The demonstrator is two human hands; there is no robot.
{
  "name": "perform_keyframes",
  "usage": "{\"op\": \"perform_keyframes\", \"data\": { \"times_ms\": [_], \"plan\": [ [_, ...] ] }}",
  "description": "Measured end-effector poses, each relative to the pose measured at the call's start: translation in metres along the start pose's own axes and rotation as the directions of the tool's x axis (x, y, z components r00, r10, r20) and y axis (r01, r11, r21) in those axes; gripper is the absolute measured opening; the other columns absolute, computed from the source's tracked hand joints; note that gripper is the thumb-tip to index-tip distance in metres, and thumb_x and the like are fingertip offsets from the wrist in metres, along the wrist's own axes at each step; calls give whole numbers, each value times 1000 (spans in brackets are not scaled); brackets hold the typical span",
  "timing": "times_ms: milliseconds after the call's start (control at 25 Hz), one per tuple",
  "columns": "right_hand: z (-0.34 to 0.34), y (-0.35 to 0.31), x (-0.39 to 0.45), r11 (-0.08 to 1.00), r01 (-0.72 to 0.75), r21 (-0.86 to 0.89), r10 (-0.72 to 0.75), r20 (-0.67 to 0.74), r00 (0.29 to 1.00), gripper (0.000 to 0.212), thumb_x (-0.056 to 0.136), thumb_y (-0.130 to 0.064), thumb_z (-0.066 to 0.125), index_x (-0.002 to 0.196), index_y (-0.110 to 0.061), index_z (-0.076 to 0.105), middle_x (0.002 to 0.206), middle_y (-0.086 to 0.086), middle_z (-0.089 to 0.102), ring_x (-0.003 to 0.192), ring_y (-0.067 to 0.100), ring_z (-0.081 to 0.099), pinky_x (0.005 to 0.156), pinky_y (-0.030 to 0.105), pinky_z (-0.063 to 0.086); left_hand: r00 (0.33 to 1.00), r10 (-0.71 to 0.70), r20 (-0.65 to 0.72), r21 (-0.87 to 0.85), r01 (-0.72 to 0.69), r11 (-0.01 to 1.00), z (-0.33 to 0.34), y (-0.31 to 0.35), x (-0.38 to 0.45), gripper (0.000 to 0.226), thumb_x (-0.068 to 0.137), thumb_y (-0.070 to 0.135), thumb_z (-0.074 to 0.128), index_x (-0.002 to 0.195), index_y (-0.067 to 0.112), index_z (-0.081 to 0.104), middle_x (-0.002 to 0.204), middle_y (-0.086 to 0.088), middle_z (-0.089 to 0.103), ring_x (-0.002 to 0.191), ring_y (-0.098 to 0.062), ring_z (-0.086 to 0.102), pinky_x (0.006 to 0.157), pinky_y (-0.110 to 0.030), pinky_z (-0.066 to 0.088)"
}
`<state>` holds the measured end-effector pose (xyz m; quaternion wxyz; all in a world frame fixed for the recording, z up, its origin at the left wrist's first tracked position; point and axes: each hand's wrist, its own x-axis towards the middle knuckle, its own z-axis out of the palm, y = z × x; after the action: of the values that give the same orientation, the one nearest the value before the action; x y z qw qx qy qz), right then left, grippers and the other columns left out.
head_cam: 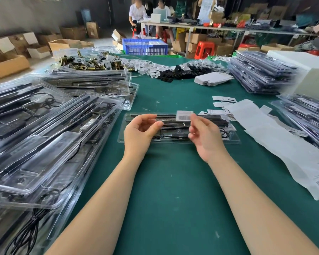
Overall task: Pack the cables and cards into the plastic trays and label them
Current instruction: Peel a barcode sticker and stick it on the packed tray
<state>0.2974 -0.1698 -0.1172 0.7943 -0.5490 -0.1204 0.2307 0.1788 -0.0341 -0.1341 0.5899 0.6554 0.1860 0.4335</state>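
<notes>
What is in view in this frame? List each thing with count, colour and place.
tray: one, clear, table centre, holding black rods and a cable
barcode label: one, white, on the tray's far edge
tray stacks, left: several, clear, black contents
tray stacks, right: two piles, clear
label backing strip: one, white, right of the tray
metal parts: a heap, brass-coloured, far left
table: one, green
crate: one, blue, floor
stool: one, red
left hand: over the tray, empty
right hand: over the tray, empty
</notes>
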Motion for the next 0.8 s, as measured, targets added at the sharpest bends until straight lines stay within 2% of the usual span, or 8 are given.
{"op": "perform_keyframes", "data": {
  "times_ms": [80,160,240,320,400,600,680,800],
  "plan": [
    [-8,1,2,983,116,-140,-134,-123,983,7,88,-21,70,82,-17,69,66,-10,67,62,3,62,59,20,53,984,153,-91,402,-104,910,-7,-4,3,19,86,22,70,105,25,69,103,7,69,101,-8,62,89,-21,47],
    [-12,9,1,969,155,-194,-198,-227,954,9,89,-25,69,82,-18,68,68,-10,70,62,3,65,64,21,56,993,119,24,809,-89,581,-10,-9,4,38,95,34,55,132,28,56,140,0,51,135,-21,39,112,-35,27],
    [-11,14,0,963,178,-202,-236,-314,920,11,90,-27,67,81,-20,68,70,-9,70,62,5,65,61,20,53,982,-142,122,942,-70,328,-8,-12,3,49,98,50,36,145,36,35,158,-1,26,146,-24,14,118,-45,10],
    [-11,16,0,941,228,-250,-308,-352,884,11,90,-27,66,80,-24,68,72,-11,70,67,5,66,64,19,51,950,-253,183,955,-112,274,-8,-15,2,55,94,63,27,146,44,28,160,2,19,147,-25,10,116,-47,7],
    [-12,15,-1,910,280,-304,-379,-339,861,10,90,-27,66,80,-29,68,72,-19,71,73,-3,66,66,11,49,944,-232,236,951,-176,254,-8,-16,0,55,90,70,29,142,52,28,159,6,22,146,-27,13,113,-47,10],
    [-9,15,-5,885,306,-350,-400,-238,885,7,87,-24,70,83,-29,69,79,-17,71,76,-6,65,68,8,47,932,-150,330,903,-266,337,-5,-15,-3,34,92,65,38,124,63,48,150,14,39,140,-23,28,105,-38,18],
    [-5,14,-6,885,309,-349,-382,-164,910,9,86,-22,71,81,-29,70,75,-17,72,74,-6,64,68,8,47,946,-89,310,837,-227,498,-5,-15,-3,30,91,59,48,117,53,60,140,15,51,135,-14,39,103,-33,25],
    [7,16,-5,874,300,-381,-355,-81,931,5,85,-29,73,80,-31,71,80,-18,72,83,-3,65,77,16,49,998,24,61,582,-55,811,-7,-10,0,18,89,47,60,97,36,72,101,20,69,104,-3,60,88,-17,42]
  ]
}}
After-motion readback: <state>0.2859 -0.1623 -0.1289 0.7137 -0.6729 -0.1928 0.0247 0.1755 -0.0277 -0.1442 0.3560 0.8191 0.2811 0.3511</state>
